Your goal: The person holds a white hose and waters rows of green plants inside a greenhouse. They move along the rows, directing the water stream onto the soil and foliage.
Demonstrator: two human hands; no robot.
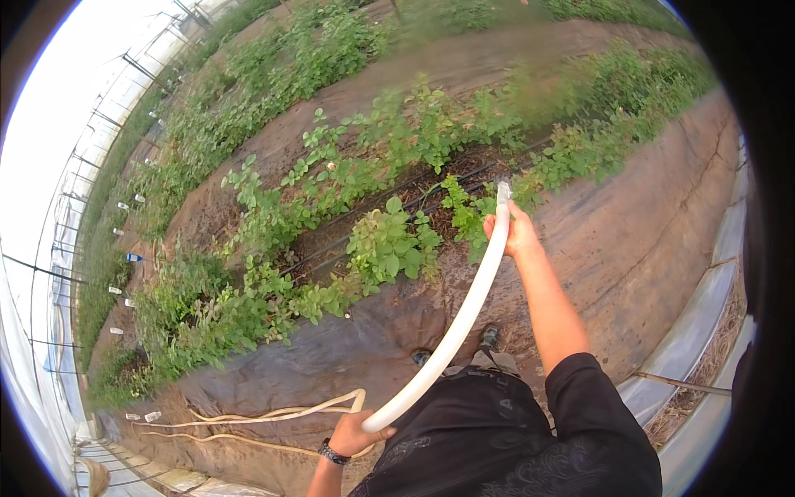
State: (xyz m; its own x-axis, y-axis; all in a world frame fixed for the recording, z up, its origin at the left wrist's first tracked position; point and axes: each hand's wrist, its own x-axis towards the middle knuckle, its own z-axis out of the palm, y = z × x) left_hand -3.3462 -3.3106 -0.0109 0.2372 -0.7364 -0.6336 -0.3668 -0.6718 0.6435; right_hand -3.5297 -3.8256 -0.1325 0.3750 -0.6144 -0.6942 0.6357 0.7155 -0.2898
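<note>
A thick whitish hose [456, 329] curves across in front of my body. My right hand [518, 233] grips it close to its outlet, where clear water [504, 189] seems to come out towards the plant bed. Lower down, my left hand [357, 432] is closed around the same hose beside my hip; a dark bracelet or watch [334, 451] circles that wrist. Just past the outlet is a row of leafy bushes [391, 248], some with pale flowers, and the soil between them is partly hidden by leaves.
Black drip lines [348, 239] run along the bed. Dark ground sheeting [621, 248] covers the path. More hose [273, 416] trails behind at left. Several bottles, one a blue bottle [133, 257], stand by the row ends. A plastic greenhouse wall [677, 360] borders the right.
</note>
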